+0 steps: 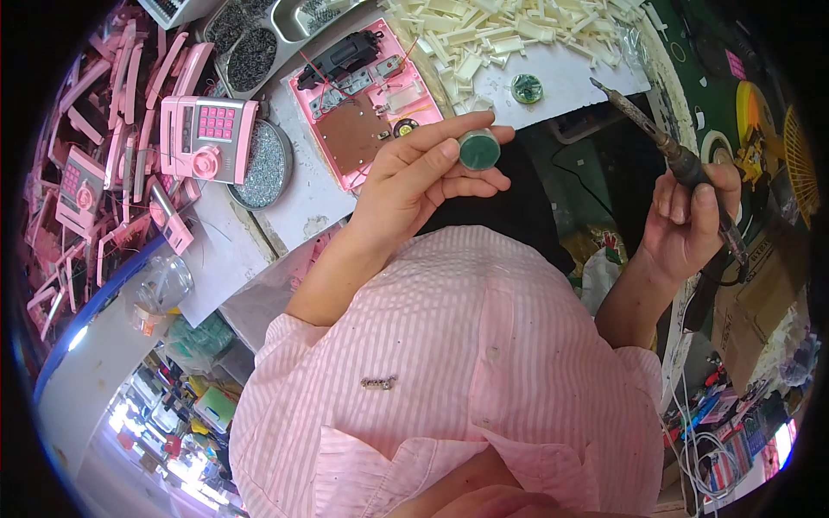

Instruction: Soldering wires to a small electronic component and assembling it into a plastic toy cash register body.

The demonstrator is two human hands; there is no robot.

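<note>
Between the thumb and fingers of my left hand (pixel 419 168) is a small round green-faced disc (pixel 479 150), perhaps a lid or little tub; which of these I cannot tell. My right hand (pixel 691 216) is wrapped round the dark handle of a soldering iron (pixel 661 142), its worn tip pointing up and left, touching nothing. Beyond my left hand lies an opened pink casing (pixel 350 129) with a brown board, loose wires, a black part and a small round speaker inside. A small round container with greenish contents (pixel 527 88) stands on the white work surface.
Many cream plastic parts (pixel 509 39) are heaped at the back. Left are a pink keypad panel (pixel 207 138), a round tin of screws (pixel 263 164), metal trays of small dark parts (pixel 250 56) and a pile of pink panels (pixel 82 190). A cardboard box (pixel 760 302) sits at right.
</note>
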